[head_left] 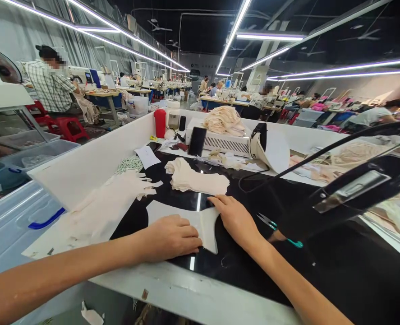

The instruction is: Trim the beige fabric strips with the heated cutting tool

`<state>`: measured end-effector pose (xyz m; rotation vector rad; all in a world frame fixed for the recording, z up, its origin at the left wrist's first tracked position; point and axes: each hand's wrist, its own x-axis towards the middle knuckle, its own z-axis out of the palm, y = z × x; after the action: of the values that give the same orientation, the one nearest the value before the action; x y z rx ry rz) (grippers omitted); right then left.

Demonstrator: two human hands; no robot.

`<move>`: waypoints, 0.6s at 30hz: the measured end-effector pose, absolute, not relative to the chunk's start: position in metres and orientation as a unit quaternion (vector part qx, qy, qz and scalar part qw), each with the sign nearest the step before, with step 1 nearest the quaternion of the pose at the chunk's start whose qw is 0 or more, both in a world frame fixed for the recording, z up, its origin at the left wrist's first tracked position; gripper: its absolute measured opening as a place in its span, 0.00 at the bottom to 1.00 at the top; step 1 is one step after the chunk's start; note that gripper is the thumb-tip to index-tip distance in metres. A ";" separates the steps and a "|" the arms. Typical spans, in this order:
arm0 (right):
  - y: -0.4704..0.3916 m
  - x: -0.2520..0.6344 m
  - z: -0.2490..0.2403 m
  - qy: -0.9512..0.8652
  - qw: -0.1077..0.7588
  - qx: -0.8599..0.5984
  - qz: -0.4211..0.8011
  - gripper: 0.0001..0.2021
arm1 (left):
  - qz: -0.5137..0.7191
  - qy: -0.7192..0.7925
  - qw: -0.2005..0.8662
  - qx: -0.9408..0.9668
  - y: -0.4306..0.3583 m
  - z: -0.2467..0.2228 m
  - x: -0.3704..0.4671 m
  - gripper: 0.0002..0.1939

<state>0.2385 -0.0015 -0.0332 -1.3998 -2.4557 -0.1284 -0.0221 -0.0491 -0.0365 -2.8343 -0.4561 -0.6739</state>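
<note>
On the black glossy tabletop point(338, 266), a pale, curved-edge cut fabric piece point(172, 211) lies flat, with a cream strip along its right end. My left hand point(174, 237) rests over its lower edge, fingers bent and closed on it near the strip. At the piece's upper right corner, my right hand point(235, 219) has its fingers closed, the thumb mostly hidden. Just beyond both hands sits a stack of cream fabric pieces point(200, 178). Thread snips point(270, 222) with teal handles lie right of my right hand, partly behind a black machine arm point(351, 192).
Cream cut pieces point(101, 203) are heaped at left, beside green-white cord point(129, 165). A phone point(197, 141), red cup point(159, 123) and fabric pile point(225, 121) stand at the back. Low white walls point(94, 155) edge the table. A person point(49, 85) sits at far left.
</note>
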 end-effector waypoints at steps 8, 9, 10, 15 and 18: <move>-0.032 0.241 -0.038 -0.871 0.195 -0.438 -0.103 0.38 | -0.258 -0.175 0.027 -0.950 -0.046 -0.030 -0.016 0.11; -0.035 0.241 -0.039 -0.879 0.195 -0.423 -0.102 0.37 | -0.254 -0.175 0.015 -0.951 -0.046 -0.031 -0.016 0.11; -0.038 0.240 -0.041 -0.884 0.193 -0.414 -0.100 0.36 | -0.251 -0.175 0.004 -0.952 -0.046 -0.031 -0.016 0.11; -0.046 0.236 -0.032 -0.870 0.183 -0.442 -0.124 0.29 | -0.236 -0.172 -0.030 -0.956 -0.050 -0.028 -0.019 0.11; -0.062 0.239 -0.016 -0.868 0.257 -0.400 -0.143 0.29 | -0.229 -0.176 -0.039 -0.957 -0.055 -0.023 -0.020 0.10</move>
<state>0.2391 -0.0619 -0.0157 -1.0860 -2.3555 -0.3881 -0.0202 -0.0549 -0.0232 -3.0832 -0.5665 -0.7375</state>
